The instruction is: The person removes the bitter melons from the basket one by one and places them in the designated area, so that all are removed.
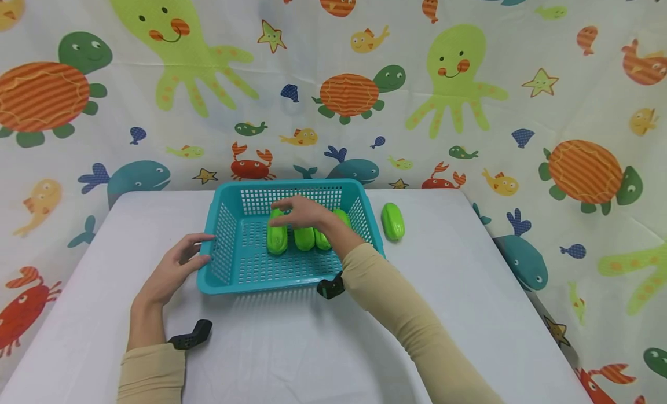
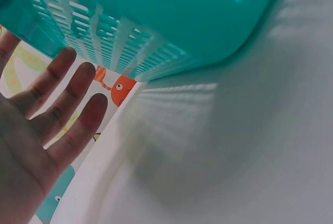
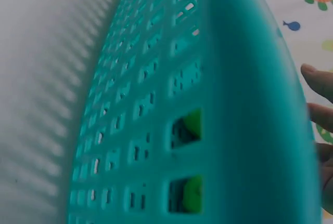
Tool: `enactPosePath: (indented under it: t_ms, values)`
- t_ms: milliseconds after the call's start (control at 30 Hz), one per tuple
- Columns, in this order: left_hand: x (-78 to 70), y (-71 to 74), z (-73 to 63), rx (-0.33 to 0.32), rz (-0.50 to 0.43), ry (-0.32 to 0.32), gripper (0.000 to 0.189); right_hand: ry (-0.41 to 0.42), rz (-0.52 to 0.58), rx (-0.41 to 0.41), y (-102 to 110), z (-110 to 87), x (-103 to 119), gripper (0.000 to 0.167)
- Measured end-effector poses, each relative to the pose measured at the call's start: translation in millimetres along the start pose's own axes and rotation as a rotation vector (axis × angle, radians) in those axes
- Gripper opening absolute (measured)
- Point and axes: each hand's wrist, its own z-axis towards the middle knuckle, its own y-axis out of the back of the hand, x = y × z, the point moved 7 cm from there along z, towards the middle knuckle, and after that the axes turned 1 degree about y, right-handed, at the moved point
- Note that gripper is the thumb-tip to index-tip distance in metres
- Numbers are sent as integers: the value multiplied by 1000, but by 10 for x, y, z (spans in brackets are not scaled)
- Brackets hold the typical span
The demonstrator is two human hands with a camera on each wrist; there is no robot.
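A turquoise plastic basket (image 1: 250,287) with slotted walls stands on the white table. Inside lie several green ridged toy vegetables, long and rounded; the leftmost green vegetable (image 1: 277,242) is partly covered by my right hand (image 1: 302,213). That hand hovers over the basket with fingers pointing left and nothing in its grasp. At the basket's left end, my left hand (image 1: 174,268) has its fingertips right at the rim. In the left wrist view, its fingers (image 2: 78,130) are spread and lightly bent beside the slotted wall.
Another green vegetable (image 1: 393,221) lies on the table (image 1: 458,288) just right of the basket. Behind the table hangs a white curtain (image 1: 307,57) printed with sea animals. A black wrist device (image 1: 191,335) sits by the left sleeve, another wrist device (image 1: 330,286) by the right.
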Motion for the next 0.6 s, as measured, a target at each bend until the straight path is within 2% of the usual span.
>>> enactPosePath:
  t_ms: [200, 600]
  values:
    - [2, 5, 1, 14, 10, -4, 50, -55, 2, 20, -60, 31, -41, 64]
    - [-7, 5, -11, 13, 23, 7, 52, -96, 40, 31, -100, 100, 5, 65]
